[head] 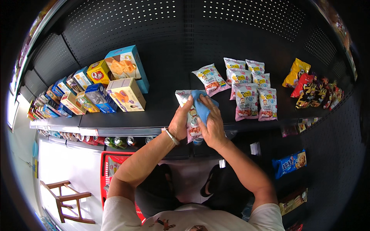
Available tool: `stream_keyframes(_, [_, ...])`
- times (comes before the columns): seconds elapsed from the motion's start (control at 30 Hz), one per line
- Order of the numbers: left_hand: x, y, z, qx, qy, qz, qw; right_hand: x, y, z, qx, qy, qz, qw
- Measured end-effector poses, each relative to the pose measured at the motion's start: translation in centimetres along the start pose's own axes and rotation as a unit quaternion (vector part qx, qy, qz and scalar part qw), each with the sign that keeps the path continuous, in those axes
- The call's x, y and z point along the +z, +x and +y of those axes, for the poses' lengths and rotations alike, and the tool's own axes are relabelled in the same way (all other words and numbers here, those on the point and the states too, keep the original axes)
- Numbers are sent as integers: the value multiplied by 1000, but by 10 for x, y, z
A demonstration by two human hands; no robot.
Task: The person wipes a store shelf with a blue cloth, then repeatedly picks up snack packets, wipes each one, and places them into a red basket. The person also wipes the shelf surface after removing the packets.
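Note:
My left hand [180, 121] grips a pink and white snack bag [192, 121] by its left side, the thumb on its front. A blue cloth [201, 108] lies under the fingers of my right hand [212, 124], pressed against the bag's upper right part. Both hands are above the front edge of a black shelf [162, 115]. Just behind them a similar snack bag [212, 79] leans on the shelf. To the right, several more such bags [246, 101] stand in two columns.
Boxed biscuits [126, 95] line the shelf's left part; yellow, red and dark packets [297, 73] lie at its right. Drink cans [120, 142] stand on the shelf below. A red basket [103, 173] is on the floor by my left arm, with a wooden stool [68, 197] farther left.

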State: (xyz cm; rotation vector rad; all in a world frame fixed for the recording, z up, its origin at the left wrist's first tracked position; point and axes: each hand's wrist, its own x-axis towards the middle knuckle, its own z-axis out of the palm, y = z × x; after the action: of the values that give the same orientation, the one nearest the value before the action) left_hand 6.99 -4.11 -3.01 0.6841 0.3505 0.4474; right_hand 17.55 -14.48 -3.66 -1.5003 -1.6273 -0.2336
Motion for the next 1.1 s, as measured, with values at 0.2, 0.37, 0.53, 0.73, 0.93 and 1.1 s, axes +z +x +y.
stream_keyframes(0.2, [-10,-5,12,-26,-73,10,997,-1,-8,-30,-56,-13,-81,995])
stream_keyframes(0.37, [-11,-17,28,19,-109,-9,994,0,-12,-41,-103,31,-114,988])
stream_keyframes(0.53, [-11,-15,51,113,-138,-76,981,-4,-6,-34,-89,204,-108,969])
stream_keyframes(0.73, [-9,-14,69,160,-195,-101,962,23,-35,14,458,392,-48,796])
stream_keyframes(0.93, [-1,-7,46,34,-101,-58,993,-9,-1,26,450,731,13,513])
stream_keyframes(1.1, [-26,16,26,128,163,84,975,-13,-8,29,469,659,2,589])
